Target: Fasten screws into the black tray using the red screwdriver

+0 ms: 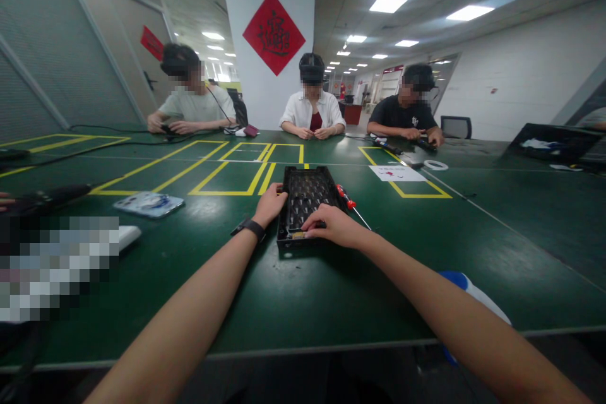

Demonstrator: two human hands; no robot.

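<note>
A black rectangular tray-like case (pixel 307 192) with a ribbed inside lies on the green table (pixel 303 290) in front of me. My left hand (pixel 269 203), with a dark watch on its wrist, grips the case's left edge with curled fingers. My right hand (pixel 331 225) rests on the case's near right corner, fingers bent and pressing at a small part there. A red-handled screwdriver (pixel 349 203) lies just right of the case, touching neither hand.
A phone (pixel 148 204) lies to the left, a white paper (pixel 396 172) with small parts and a tape roll (pixel 436 165) to the right. A blue-white object (pixel 466 287) sits near my right forearm. Three people work at the far side. Yellow lines mark the table.
</note>
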